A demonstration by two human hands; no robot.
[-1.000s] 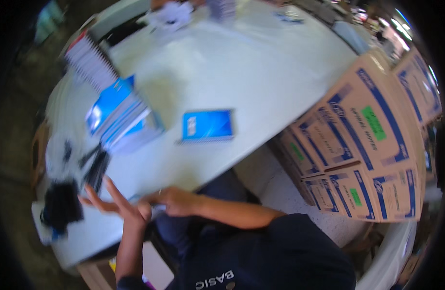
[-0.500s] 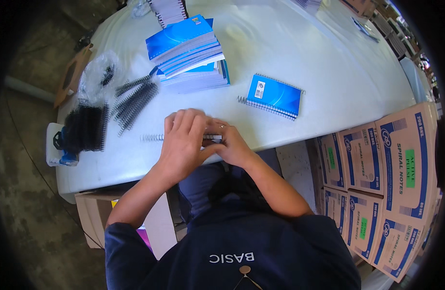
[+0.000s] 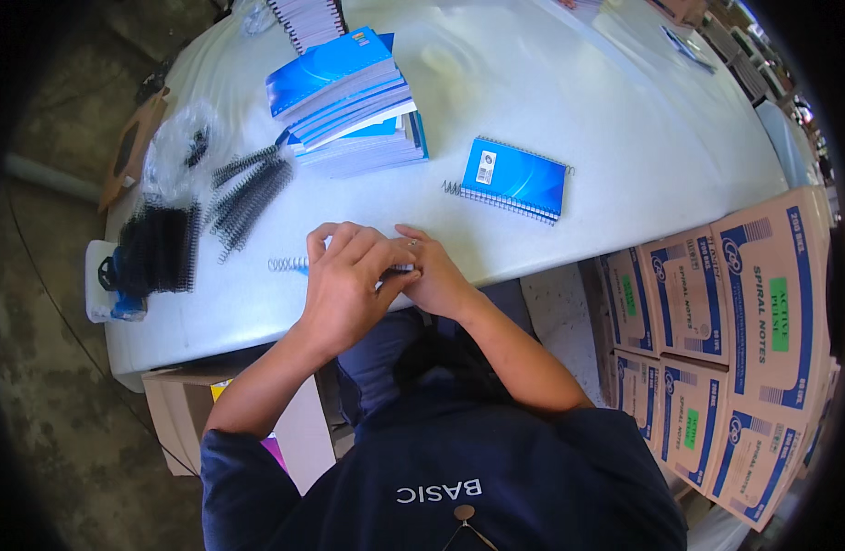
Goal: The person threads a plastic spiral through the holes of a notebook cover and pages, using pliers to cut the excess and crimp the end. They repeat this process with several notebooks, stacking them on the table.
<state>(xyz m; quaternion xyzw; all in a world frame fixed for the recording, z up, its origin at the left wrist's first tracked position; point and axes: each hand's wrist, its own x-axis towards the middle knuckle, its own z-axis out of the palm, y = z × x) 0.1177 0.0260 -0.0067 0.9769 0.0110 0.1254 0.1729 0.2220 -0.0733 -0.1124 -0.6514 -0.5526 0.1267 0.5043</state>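
At the near edge of the table both my hands are closed around a small spiral notebook point(image 3: 400, 272), mostly hidden under my fingers. A loose end of its wire coil point(image 3: 285, 264) sticks out to the left, past my left hand point(image 3: 343, 280). The left fingers bend over the coil side, thumb toward the right hand. My right hand point(image 3: 439, 278) grips the right end, its fingertips meeting the left ones. Farther right lies another blue spiral notebook point(image 3: 516, 178), with coil ends projecting from its near-left and far-right corners.
A tall stack of blue-covered notebooks point(image 3: 335, 73) stands at the far left, before a pile of bound ones point(image 3: 308, 23). Dark spiral coils point(image 3: 253, 202) and a denser coil bundle point(image 3: 161, 243) lie left, beside a clear plastic bag point(image 3: 176, 142). Stacked cartons point(image 3: 707, 340) flank the table's right.
My left thumb and fingers have shifted slightly along the notebook, and the right hand has drawn a little closer to the left. The view has shifted slightly too.
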